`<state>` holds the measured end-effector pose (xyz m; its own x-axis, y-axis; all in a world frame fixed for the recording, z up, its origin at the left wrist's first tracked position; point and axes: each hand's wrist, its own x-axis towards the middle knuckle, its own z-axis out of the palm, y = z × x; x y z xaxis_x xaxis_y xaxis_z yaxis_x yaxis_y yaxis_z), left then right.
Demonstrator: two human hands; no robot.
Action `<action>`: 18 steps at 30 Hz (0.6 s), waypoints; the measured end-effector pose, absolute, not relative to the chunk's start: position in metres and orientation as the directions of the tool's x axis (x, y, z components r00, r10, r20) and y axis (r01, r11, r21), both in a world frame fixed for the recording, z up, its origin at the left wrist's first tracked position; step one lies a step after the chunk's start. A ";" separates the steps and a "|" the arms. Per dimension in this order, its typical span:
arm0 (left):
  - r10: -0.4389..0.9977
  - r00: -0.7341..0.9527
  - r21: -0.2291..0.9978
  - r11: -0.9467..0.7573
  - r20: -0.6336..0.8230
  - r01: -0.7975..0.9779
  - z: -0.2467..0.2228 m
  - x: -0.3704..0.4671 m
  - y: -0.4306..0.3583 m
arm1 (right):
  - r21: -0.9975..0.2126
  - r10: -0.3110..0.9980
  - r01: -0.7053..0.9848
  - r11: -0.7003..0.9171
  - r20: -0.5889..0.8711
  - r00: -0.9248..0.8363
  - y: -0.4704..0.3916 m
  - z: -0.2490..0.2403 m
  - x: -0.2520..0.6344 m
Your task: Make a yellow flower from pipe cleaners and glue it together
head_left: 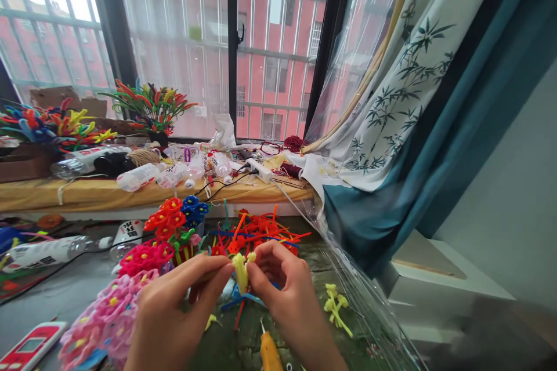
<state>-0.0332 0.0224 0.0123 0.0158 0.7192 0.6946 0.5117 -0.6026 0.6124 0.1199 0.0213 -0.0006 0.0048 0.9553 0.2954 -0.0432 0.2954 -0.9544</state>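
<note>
Between my two hands, near the middle of the view, is a small pale yellow pipe-cleaner piece (pixel 240 273). My left hand (pixel 185 304) pinches its left side between thumb and index finger. The fingertips of my right hand (pixel 285 284) close on its right side, by a small yellow curl. Below my hands lies a yellow-handled tool (pixel 270 352) with a thin metal tip pointing up. A yellow pipe-cleaner sprig (pixel 336 307) rests on the dark table to the right of my right hand.
Pink flowers (pixel 111 313), red flowers (pixel 167 217) and blue flowers (pixel 194 210) stand left. Loose red pipe cleaners (pixel 261 229) lie behind my hands. A red-and-white device (pixel 32 346) is at lower left. Clear plastic wrap (pixel 361 295) and thin wires run along the right. Bottles (pixel 139 177) crowd the sill.
</note>
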 end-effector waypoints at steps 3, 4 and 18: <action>0.700 0.002 0.611 -0.626 0.714 0.485 0.014 -0.031 0.018 | -0.946 0.949 -0.079 0.315 0.314 0.030 0.016 0.003 0.119; 0.702 -0.020 0.625 -0.621 0.712 0.474 0.015 -0.030 0.016 | -0.942 0.944 -0.072 0.329 0.327 0.039 0.015 0.004 0.119; 0.853 -0.187 0.868 -0.449 0.487 0.214 0.010 -0.024 0.012 | -0.930 0.945 -0.184 0.317 0.325 -0.018 0.014 0.004 0.118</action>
<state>-0.0237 0.0122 0.0103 -0.1869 0.8530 0.4872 0.2139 -0.4487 0.8677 0.1175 0.0138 0.0038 -0.0178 0.9454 0.3254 -0.1842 0.3168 -0.9304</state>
